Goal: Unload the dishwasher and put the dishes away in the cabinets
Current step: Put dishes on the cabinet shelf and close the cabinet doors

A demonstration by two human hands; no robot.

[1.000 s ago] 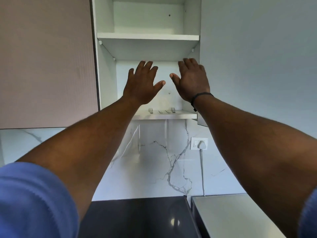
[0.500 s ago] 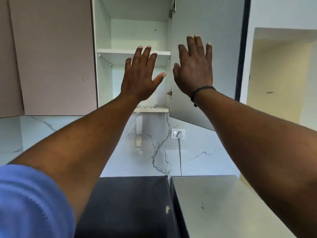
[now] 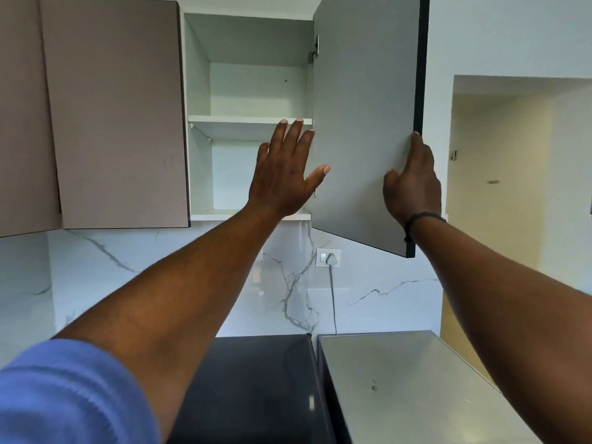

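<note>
Head view of an open wall cabinet [image 3: 246,75] with both arms raised toward it. The right hand [image 3: 413,184] grasps the free vertical edge of the open cabinet door [image 3: 362,123]: its fingers wrap round the dark edge band while the thumb lies on the grey inner face. The left hand [image 3: 285,174] is released, fingers straight and spread, held in front of the opening with its fingertips level with the front lip of the middle shelf [image 3: 237,120]; contact with shelf or door cannot be told. Left of this hand, 2 bare compartments lie open between the shelf and the bottom board [image 3: 211,215]. Further left, a closed door [image 3: 115,116] abuts the opening. Below the hands, a marble backsplash [image 3: 160,277] carries a wall socket [image 3: 328,257]; beneath it a black surface [image 3: 256,379] meets a steel-grey surface [image 3: 410,386]. Right of the right hand, a doorway [image 3: 499,187] opens.
</note>
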